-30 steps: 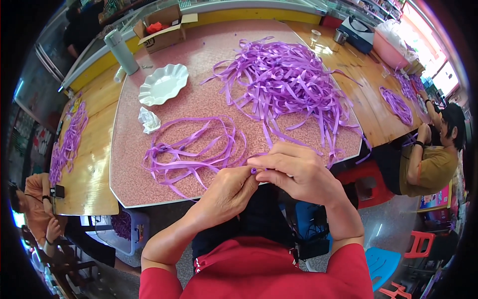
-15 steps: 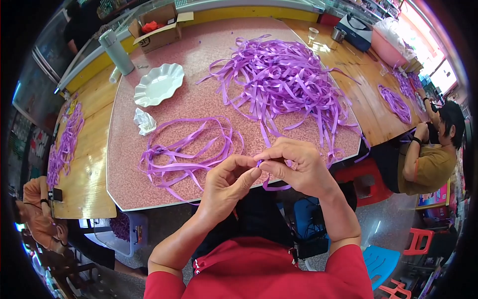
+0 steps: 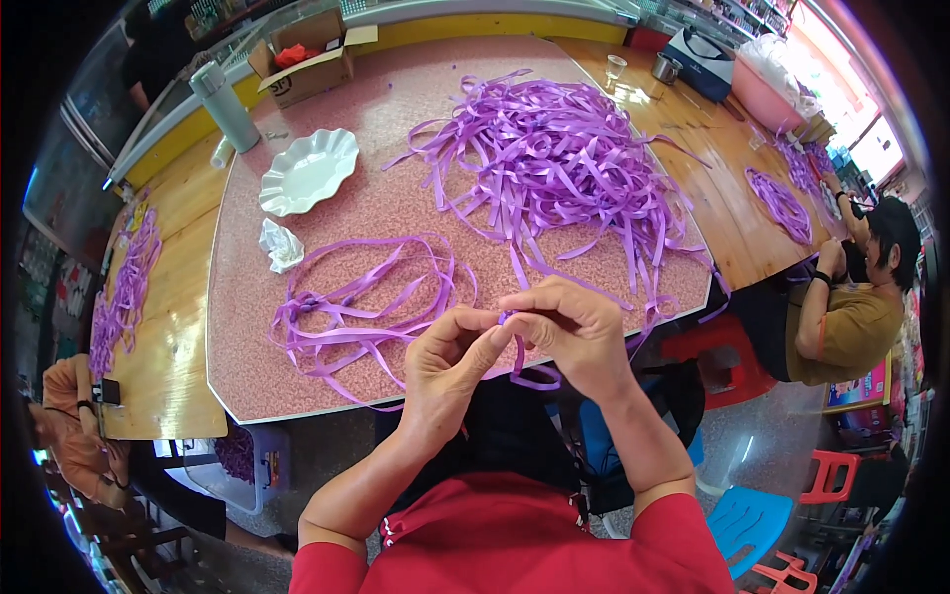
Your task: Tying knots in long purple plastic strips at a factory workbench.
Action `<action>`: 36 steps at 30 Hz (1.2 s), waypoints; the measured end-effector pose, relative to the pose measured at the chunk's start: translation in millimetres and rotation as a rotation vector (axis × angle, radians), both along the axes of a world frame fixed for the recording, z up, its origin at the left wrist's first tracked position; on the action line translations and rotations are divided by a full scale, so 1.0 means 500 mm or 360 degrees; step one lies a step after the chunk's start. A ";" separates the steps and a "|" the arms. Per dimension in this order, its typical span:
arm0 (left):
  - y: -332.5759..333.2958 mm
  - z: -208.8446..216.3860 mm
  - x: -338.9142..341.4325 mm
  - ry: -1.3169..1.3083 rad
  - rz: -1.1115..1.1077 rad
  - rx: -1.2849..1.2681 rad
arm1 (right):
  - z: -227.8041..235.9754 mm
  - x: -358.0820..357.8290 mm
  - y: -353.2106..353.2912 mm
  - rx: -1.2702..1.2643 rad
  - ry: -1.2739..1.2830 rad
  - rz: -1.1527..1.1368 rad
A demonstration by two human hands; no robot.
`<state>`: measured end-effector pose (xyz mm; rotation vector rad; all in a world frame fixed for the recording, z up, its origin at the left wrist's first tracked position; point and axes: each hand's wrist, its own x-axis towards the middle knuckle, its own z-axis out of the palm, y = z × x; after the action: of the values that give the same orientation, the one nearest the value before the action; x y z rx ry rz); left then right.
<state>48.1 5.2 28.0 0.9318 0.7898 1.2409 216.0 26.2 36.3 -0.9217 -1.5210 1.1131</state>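
Note:
Above the table's near edge, my left hand [image 3: 450,361] and my right hand [image 3: 572,332] meet fingertip to fingertip. Between them they pinch a purple ribbon [image 3: 535,377], bunched or knotted into a small dark lump at the fingertips. A loop of it hangs below my right hand. Beyond my right hand lies a big tangled heap of purple ribbons [image 3: 554,158], with strands trailing toward me. To the left of my left hand, a looser bundle of looped ribbons [image 3: 346,335] rests on the pink speckled table [image 3: 267,376]. The inner fingers of both hands are curled and partly hidden.
A white scalloped dish [image 3: 309,173], crumpled tissue [image 3: 282,246], pale green bottle [image 3: 225,109] and open cardboard box [image 3: 312,69] stand farther back. Co-workers sit at left [image 3: 84,426] and right [image 3: 856,297] beside wooden tables with more ribbons. A blue stool [image 3: 749,525] is at lower right.
Both hands have shifted slightly left, still pinching the ribbon together. The ribbon's hanging loop has changed shape, and the whole view has moved a little.

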 end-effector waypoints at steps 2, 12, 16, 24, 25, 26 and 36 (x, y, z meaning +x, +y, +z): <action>-0.001 -0.006 -0.002 -0.0073 0.0040 -0.0025 | -0.003 -0.011 -0.005 0.0284 -0.0132 -0.0051; 0.000 -0.019 -0.011 -0.0072 -0.0020 0.0228 | -0.021 -0.024 -0.019 0.0097 0.0200 0.0008; 0.000 -0.025 -0.021 0.0039 -0.0050 0.0312 | -0.019 -0.019 -0.028 -0.0096 0.0352 0.0083; -0.001 -0.024 -0.039 0.0191 -0.0033 0.0333 | -0.007 0.012 -0.026 -0.0790 0.0864 0.0276; -0.001 -0.025 -0.039 0.0222 -0.0023 0.0336 | -0.007 0.010 -0.024 -0.0745 0.0757 0.0239; 0.000 -0.029 -0.039 0.0220 -0.0023 0.0333 | -0.007 0.007 -0.024 -0.0701 0.0649 0.0203; 0.005 -0.042 -0.033 0.0269 0.0055 0.0412 | -0.029 -0.032 -0.037 -0.0191 0.0320 -0.0176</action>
<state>31.7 7.8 7.1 1.2506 0.7917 1.3278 199.8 7.8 21.7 -0.9335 -1.2368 1.1892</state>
